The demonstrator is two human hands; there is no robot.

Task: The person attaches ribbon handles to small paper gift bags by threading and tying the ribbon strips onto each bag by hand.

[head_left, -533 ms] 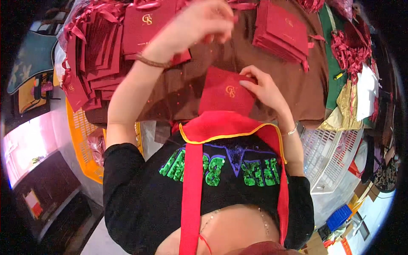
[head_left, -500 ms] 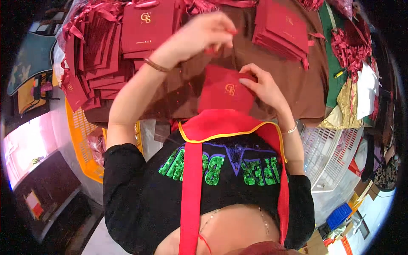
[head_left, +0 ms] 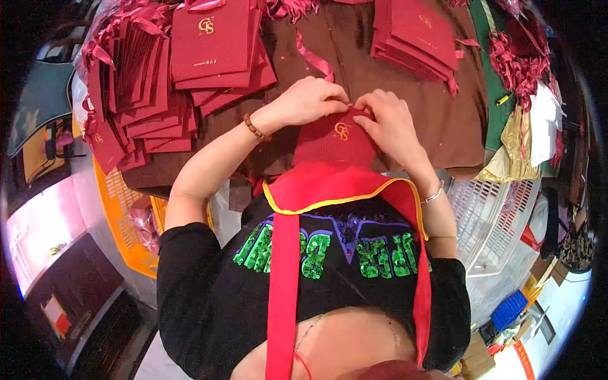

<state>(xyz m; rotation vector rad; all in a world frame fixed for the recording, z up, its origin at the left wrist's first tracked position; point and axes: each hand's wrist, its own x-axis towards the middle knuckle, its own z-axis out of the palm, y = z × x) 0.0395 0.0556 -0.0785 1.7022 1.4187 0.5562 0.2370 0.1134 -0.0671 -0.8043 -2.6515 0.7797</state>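
Note:
A dark red paper gift bag (head_left: 323, 142) with a gold emblem stands close in front of my red, yellow-edged apron (head_left: 345, 187). My left hand (head_left: 309, 101) is closed at its upper left edge, fingertips pinched together. From beside those fingers a pink-red ribbon (head_left: 310, 58) runs away over the brown cloth; its near end is hidden. My right hand (head_left: 389, 120) grips the bag's upper right edge, the thumb lying on the front face near the emblem. Both hands nearly meet at the bag's top, and the fingers cover what lies between them.
Brown cloth (head_left: 443, 136) covers the table. Several matching bags are piled at left (head_left: 212, 47) and another stack (head_left: 415, 41) lies at far right. Tangled ribbons (head_left: 519, 66) hang at the right edge. A yellow crate (head_left: 123, 218) and a white crate (head_left: 484, 215) stand below the table's sides.
My left hand has come down from above the bag to its top edge, beside my right hand. A ribbon now shows stretching across the cloth. My right hand stays on the bag.

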